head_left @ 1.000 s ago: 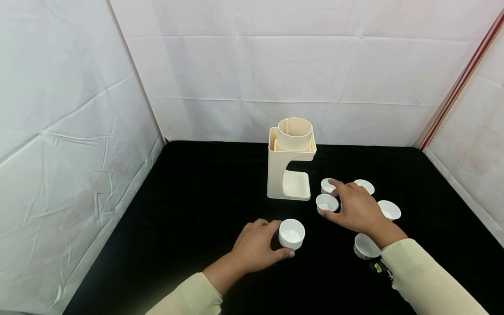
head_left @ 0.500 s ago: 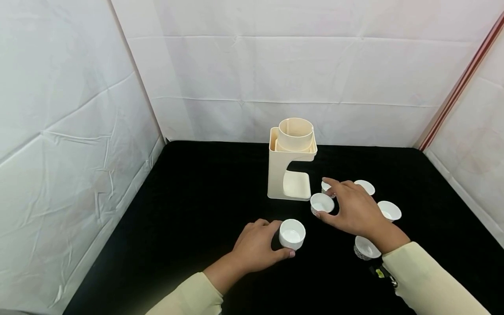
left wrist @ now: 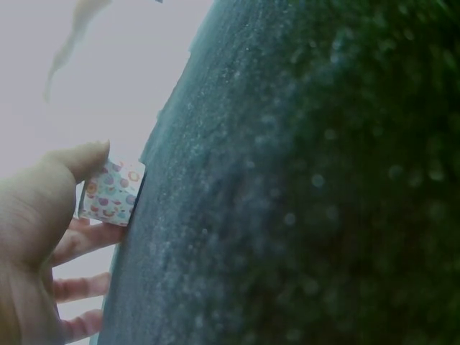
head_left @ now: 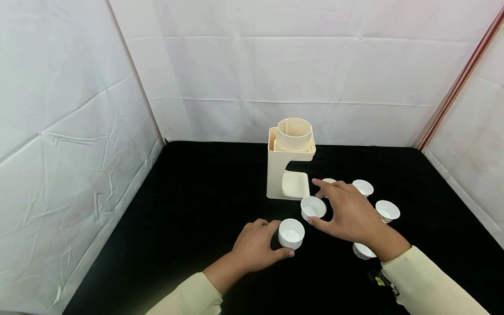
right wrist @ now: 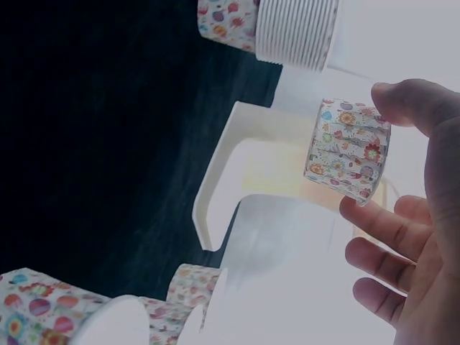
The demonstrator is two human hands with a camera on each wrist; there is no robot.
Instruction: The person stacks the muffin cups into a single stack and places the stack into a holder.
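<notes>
**Two hands, two paper cups on the black cloth**

On the black table cover (head_left: 197,210), which fills the floor of a white-walled booth, we see the largest thing first: a cream dispenser stand (head_left: 290,159) standing upright near the back, with a round tube at its top and a small shelf at its foot.

Next come our arms in pale sleeves. Our right hand (head_left: 346,214) reaches forward just in front of the stand and pinches a small cup (head_left: 313,207) between thumb and fingertips; the right wrist view shows this cup (right wrist: 349,149) held clear of the cloth, its pleated side printed with flowers. Our left hand (head_left: 256,247) rests on the cloth nearer to us, fingers and thumb curled around a second white cup (head_left: 291,233), which stands upright on the cover; the left wrist view shows its patterned side (left wrist: 111,192) against the thumb.

Smaller still, four loose cups lie to the right: one (head_left: 328,181) behind the right hand, one (head_left: 363,187) beside it, one (head_left: 387,210) further right, and one (head_left: 361,251) partly hidden by the right wrist.
</notes>
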